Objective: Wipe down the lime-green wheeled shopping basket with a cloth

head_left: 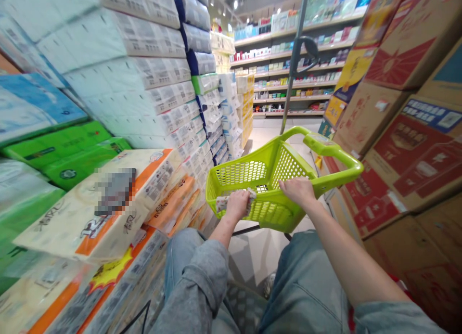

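Note:
A lime-green plastic shopping cart (252, 173) with perforated walls stands in front of my knees, its looped push handle (352, 168) toward the right. My left hand (238, 204) is closed around a pale patterned cloth (223, 202), which lies against the cart's near rim. Farther right along that same rim, my right hand (299, 190) grips the edge, fingers curled over it. Through the lattice the basket's inside shows only its own floor and walls. Part of the cloth is hidden under my left fingers.
Stacked tissue packs (144, 74) rise at the left. On a nearer pack (72, 204) lies a dark flat object (117, 189), pixelated. Cardboard cartons (397, 146) form the right side. A metal pole (291, 83) stands behind the cart, with goods shelves (274, 79) beyond.

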Demonstrator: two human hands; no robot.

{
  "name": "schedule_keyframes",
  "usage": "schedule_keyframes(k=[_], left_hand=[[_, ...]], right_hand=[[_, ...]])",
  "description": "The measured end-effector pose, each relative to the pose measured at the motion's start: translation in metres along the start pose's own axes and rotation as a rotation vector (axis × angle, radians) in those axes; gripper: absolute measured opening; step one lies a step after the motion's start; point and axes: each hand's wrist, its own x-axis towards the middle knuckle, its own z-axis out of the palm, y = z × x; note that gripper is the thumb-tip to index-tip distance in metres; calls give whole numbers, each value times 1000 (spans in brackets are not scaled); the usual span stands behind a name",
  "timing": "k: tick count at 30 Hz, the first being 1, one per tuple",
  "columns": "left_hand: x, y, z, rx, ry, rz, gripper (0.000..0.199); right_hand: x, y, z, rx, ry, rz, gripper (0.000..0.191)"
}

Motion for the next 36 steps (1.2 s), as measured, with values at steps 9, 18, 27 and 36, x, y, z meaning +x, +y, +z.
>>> schedule_keyframes(k=[9, 18, 27, 36], left_hand=[[-51, -101, -2, 4, -61, -243, 14], [-31, -72, 4, -17, -1, -173, 21], [-2, 21, 25, -357, 259, 97, 52], [-47, -16, 67, -726, 642, -753, 52]], right_hand=[[1, -7, 2, -5, 22, -36, 59], [2, -15, 9, -5, 68, -63, 57], [-1, -19, 3, -44, 81, -41, 56], [3, -31, 9, -8, 123, -48, 54]])
